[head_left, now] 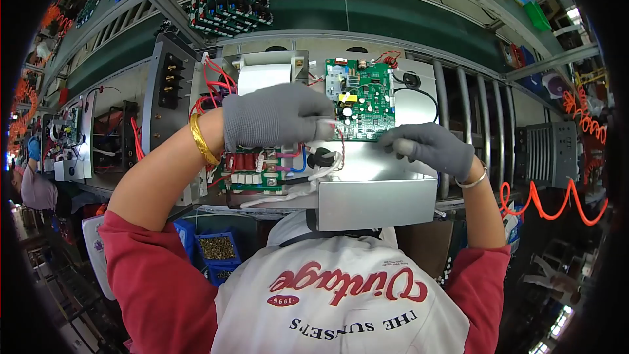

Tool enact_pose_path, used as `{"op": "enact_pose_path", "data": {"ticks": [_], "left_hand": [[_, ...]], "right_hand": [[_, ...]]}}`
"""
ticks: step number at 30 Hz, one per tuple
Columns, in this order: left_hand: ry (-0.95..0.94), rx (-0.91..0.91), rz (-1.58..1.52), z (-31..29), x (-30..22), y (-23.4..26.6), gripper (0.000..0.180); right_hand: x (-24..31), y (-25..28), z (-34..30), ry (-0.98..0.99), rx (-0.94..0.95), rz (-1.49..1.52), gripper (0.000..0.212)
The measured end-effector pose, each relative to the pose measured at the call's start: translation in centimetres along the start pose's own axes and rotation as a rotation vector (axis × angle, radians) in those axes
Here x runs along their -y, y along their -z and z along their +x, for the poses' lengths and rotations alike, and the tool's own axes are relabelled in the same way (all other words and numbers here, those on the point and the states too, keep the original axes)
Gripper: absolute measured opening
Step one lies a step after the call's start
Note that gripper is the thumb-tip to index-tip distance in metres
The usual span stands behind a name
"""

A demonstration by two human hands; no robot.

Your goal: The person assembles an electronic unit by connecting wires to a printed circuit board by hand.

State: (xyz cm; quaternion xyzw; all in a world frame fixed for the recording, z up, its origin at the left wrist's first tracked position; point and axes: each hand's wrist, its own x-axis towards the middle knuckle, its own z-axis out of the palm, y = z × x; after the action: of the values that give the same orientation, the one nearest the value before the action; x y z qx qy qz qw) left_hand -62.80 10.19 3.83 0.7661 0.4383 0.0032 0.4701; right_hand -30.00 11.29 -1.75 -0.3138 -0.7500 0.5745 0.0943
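Note:
A green circuit board (367,101) lies over a silver metal chassis (377,164) in front of me. My left hand (282,117), in a grey glove, reaches over the chassis to the board's near left corner. Its thumb and fingers are closed on a small white wire connector (325,122), with thin red and white wires running down beside it. Also gloved in grey, my right hand (429,147) is at the board's near right corner, fingers curled with the thumb against them. Whether those fingertips grip anything is hidden.
Below my left hand sits a second board with red parts (252,164). A silver box-like panel (377,204) stands at the chassis's near edge. Metal rollers (488,105) run to the right; stacked circuit boards (229,10) stand behind. An orange coiled hose (557,206) hangs at right.

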Motion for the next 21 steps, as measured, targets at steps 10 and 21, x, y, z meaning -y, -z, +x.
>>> {"op": "enact_pose_path", "data": {"ticks": [10,21], "left_hand": [[0.020,-0.224,-0.085,0.9,-0.6,-1.2,0.035],[-0.086,-0.339,-0.047,0.4,-0.4,-0.9,0.027]], "right_hand": [[1.8,-2.2,4.9,0.057,0.140,-0.135,0.042],[3.1,-3.0,5.2,-0.309,0.016,0.285,0.020]]}}
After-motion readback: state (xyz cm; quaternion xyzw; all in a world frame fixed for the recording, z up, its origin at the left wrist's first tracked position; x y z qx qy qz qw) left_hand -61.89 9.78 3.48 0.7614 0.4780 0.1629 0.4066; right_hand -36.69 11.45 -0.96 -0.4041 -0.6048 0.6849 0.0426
